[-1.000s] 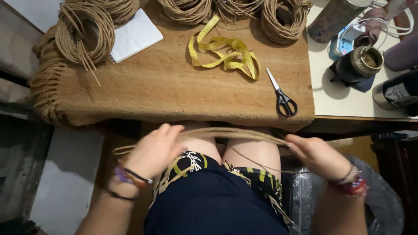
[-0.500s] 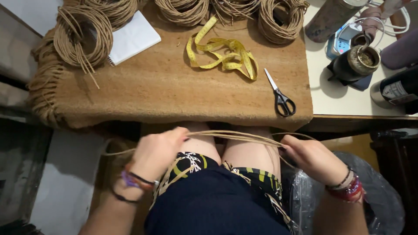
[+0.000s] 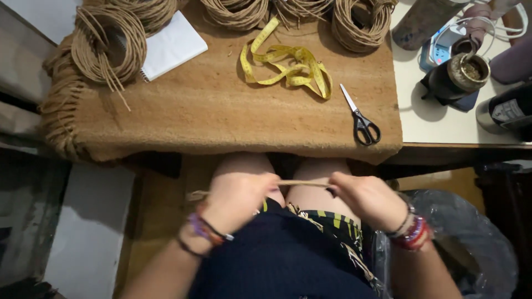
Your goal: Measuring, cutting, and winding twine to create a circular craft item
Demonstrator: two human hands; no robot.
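Brown mat (image 3: 221,116), cup (image 3: 463,75) holding dried herb, hands pinching cord (image 3: 302,183)

Browns on the bench, one streak of yellow

The cord coils (image 3: 105,41) and the mat (image 3: 221,111) are tan-brown; the tape measure (image 3: 288,66) is bright yellow; the scissors (image 3: 363,122) have black handles; the notebook (image 3: 169,44) is white; the skirt (image 3: 288,260) is navy, edged yellow-and-black.

Cord (image 3: 302,182) ends inside both fists, top coils (image 3: 235,11) cropped by frame edge, cup (image 3: 468,69) contents too small.
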